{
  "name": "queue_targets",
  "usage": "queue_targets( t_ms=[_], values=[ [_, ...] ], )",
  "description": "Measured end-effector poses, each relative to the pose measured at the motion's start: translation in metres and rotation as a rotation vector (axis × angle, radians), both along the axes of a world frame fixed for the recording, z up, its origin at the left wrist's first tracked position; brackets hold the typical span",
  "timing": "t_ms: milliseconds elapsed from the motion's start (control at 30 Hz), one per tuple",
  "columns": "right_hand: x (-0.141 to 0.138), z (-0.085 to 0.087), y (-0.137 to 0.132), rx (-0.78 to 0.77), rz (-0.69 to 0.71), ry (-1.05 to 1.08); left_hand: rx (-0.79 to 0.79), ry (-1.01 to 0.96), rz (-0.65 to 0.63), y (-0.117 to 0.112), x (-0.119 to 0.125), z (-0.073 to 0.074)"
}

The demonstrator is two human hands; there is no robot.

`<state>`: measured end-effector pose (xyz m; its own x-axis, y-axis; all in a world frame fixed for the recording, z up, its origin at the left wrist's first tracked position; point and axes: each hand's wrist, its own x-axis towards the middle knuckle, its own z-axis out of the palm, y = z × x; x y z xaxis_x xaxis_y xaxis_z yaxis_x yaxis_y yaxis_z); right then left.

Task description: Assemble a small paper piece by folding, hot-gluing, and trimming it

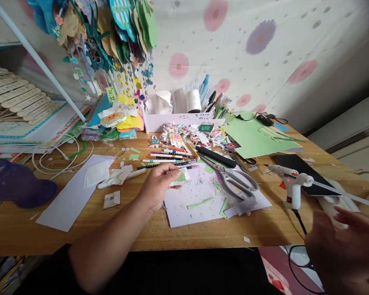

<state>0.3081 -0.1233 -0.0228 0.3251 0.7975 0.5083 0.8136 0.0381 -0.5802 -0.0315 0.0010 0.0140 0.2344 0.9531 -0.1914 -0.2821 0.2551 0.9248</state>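
Note:
My left hand (pixel 160 184) is closed, thumb over fingers, on a small green paper piece (pixel 181 178) with a pale edge. It holds the piece above the left part of a white paper sheet (pixel 184 211) strewn with green scraps. At the lower right, my right hand (pixel 338 250) is smeared by motion, and its fingers do not show clearly. Nearest to it stands a white glue gun (pixel 292 184) with a red light and a long translucent glue stick (pixel 347 194) out of its back. Silver-handled scissors (pixel 238 182) lie on the sheet between the hands.
Several markers (pixel 169 155) and a black pen-like tool (pixel 215 157) lie behind the left hand. A pile of small paper cutouts (pixel 190 133) sits before a white box (pixel 184 121). Green paper (pixel 258 137) and a black phone (pixel 304 172) lie right; a purple cap (pixel 24 184) lies left.

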Motion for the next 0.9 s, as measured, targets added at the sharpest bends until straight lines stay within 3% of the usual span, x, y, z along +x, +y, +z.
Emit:
queue_targets(
  t_ms=[33, 67, 167, 233, 333, 533, 900],
  values=[
    [-0.017, 0.004, 0.001, 0.215, -0.119, -0.103, 0.0, -0.013, -0.014, -0.001, 0.0, 0.001],
    [-0.036, 0.009, 0.005, 0.25, -0.037, -0.145, 0.001, -0.023, -0.03, -0.002, 0.001, 0.001],
    [-0.094, 0.028, 0.036, -0.033, 0.484, -0.015, 0.016, -0.031, -0.061, -0.004, 0.002, 0.001],
    [-0.125, 0.038, 0.059, -0.149, 0.668, 0.109, 0.036, -0.029, -0.069, -0.005, 0.002, 0.001],
    [-0.151, 0.045, 0.082, -0.274, 0.816, 0.316, 0.056, -0.031, -0.082, -0.005, 0.002, 0.002],
    [-0.159, 0.04, 0.096, -0.416, 0.799, 0.623, 0.06, -0.057, -0.114, -0.003, 0.0, 0.001],
    [-0.164, 0.034, 0.102, -0.387, 0.708, 0.655, 0.149, 0.022, -0.09, -0.001, -0.001, -0.008]
  ],
)
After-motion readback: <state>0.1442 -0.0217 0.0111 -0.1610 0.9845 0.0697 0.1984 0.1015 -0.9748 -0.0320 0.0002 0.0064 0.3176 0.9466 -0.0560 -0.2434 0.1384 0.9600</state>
